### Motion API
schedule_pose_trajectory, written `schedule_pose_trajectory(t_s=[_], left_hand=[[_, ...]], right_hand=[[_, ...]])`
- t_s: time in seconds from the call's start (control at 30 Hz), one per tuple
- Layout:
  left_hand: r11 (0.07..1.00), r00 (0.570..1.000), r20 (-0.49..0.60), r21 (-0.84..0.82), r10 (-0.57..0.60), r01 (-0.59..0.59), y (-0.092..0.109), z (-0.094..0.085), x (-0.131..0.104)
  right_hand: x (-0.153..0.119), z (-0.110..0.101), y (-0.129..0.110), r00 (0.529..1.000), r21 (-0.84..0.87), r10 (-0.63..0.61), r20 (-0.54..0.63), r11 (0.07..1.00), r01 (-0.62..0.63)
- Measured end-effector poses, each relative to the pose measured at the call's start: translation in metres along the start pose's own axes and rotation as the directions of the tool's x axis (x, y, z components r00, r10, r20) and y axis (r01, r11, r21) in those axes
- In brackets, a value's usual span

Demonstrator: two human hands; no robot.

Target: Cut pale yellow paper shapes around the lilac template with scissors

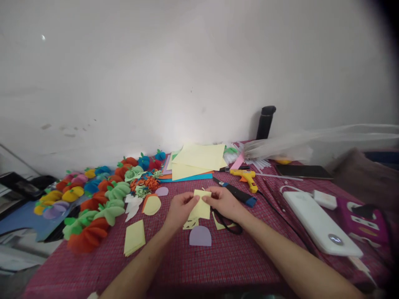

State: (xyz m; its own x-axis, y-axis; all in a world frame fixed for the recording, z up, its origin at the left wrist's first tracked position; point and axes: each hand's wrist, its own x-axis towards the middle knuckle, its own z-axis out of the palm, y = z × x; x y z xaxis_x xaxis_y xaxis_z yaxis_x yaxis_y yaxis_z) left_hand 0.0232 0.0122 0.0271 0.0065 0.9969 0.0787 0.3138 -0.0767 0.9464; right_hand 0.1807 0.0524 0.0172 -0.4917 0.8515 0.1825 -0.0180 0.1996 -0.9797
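Between my two hands is a pale yellow rectangular piece of felt or paper (202, 211), pinched near its upper edge. My left hand (183, 205) closes on its left side, thumb in front. On the right side, my right hand (222, 201) grips it the same way. Just below lies a lilac piece (200, 236) with a rounded top. Yellow offcuts (190, 224) rest under the held piece. A dark cord loop lies by my right hand. To the left are a stack of yellow rectangles (134, 237) and a rounded yellow piece (152, 205).
Colourful pumpkin-like felt pieces (93, 203) crowd the table's left side. Larger yellow sheets (199, 160) lie at the back. Right of my hands are a yellow glue gun (246, 178), a dark-handled tool (238, 194), a white power bank (321, 224), a phone (304, 171) and a black bottle (265, 122).
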Motion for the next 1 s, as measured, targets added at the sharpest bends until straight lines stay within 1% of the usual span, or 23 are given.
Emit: schedule_pose_trajectory(t_s=[0.07, 0.13, 0.17, 0.23, 0.27, 0.3, 0.37, 0.4, 0.47, 0.57, 0.67, 0.73, 0.8, 0.87, 1.0], left_hand=[[0.999, 0.999, -0.049, -0.028, -0.020, 0.019, -0.007, -0.003, 0.007], [0.999, 0.986, -0.165, -0.042, 0.002, -0.009, -0.013, -0.008, 0.012], [0.997, 0.974, -0.225, -0.071, 0.007, -0.024, -0.016, -0.011, 0.014], [0.991, 0.954, -0.300, -0.129, -0.019, -0.021, -0.021, -0.015, 0.018], [0.987, 0.948, -0.315, -0.160, -0.037, -0.014, -0.024, -0.016, 0.019], [0.983, 0.946, -0.321, -0.185, -0.053, -0.008, -0.026, -0.016, 0.020], [0.975, 0.950, -0.304, -0.223, -0.069, -0.001, -0.030, -0.012, 0.019], [0.971, 0.957, -0.283, -0.237, -0.072, 0.003, -0.031, -0.010, 0.018], [0.964, 0.970, -0.231, -0.266, -0.075, 0.011, -0.032, -0.004, 0.016], [0.950, 0.973, -0.212, -0.313, -0.091, 0.021, -0.032, 0.001, 0.013], [0.935, 0.968, -0.217, -0.352, -0.127, 0.044, -0.031, 0.003, 0.012], [0.928, 0.968, -0.211, -0.370, -0.138, 0.051, -0.031, 0.003, 0.012], [0.924, 0.969, -0.208, -0.378, -0.135, 0.048, -0.031, 0.003, 0.012], [0.924, 0.969, -0.210, -0.379, -0.131, 0.043, -0.031, 0.003, 0.012], [0.919, 0.966, -0.212, -0.391, -0.150, 0.057, -0.030, 0.003, 0.013]], right_hand=[[-0.001, -0.001, 0.002, 0.996, -0.127, -0.040, -0.082, 0.991, 0.029], [-0.004, -0.001, 0.002, 0.987, -0.280, -0.089, -0.133, 0.959, 0.049], [-0.006, 0.000, 0.001, 0.989, -0.367, -0.105, -0.105, 0.928, 0.060], [-0.013, 0.004, -0.002, 0.994, -0.530, -0.082, 0.067, 0.842, 0.105], [-0.017, 0.007, -0.003, 0.985, -0.601, -0.053, 0.161, 0.787, 0.141], [-0.021, 0.011, -0.005, 0.970, -0.664, -0.020, 0.242, 0.726, 0.181], [-0.028, 0.018, -0.008, 0.942, -0.753, 0.026, 0.333, 0.609, 0.250], [-0.030, 0.021, -0.008, 0.935, -0.781, 0.041, 0.352, 0.564, 0.269], [-0.034, 0.025, -0.009, 0.928, -0.809, 0.065, 0.366, 0.516, 0.282], [-0.035, 0.026, -0.007, 0.921, -0.815, 0.128, 0.368, 0.522, 0.252], [-0.035, 0.024, -0.003, 0.904, -0.796, 0.222, 0.366, 0.577, 0.180], [-0.035, 0.024, -0.001, 0.899, -0.783, 0.255, 0.355, 0.607, 0.137], [-0.035, 0.025, -0.001, 0.907, -0.772, 0.243, 0.345, 0.622, 0.127], [-0.035, 0.026, -0.004, 0.914, -0.758, 0.203, 0.351, 0.635, 0.150], [-0.037, 0.028, -0.015, 0.903, -0.716, 0.139, 0.407, 0.662, 0.221]])
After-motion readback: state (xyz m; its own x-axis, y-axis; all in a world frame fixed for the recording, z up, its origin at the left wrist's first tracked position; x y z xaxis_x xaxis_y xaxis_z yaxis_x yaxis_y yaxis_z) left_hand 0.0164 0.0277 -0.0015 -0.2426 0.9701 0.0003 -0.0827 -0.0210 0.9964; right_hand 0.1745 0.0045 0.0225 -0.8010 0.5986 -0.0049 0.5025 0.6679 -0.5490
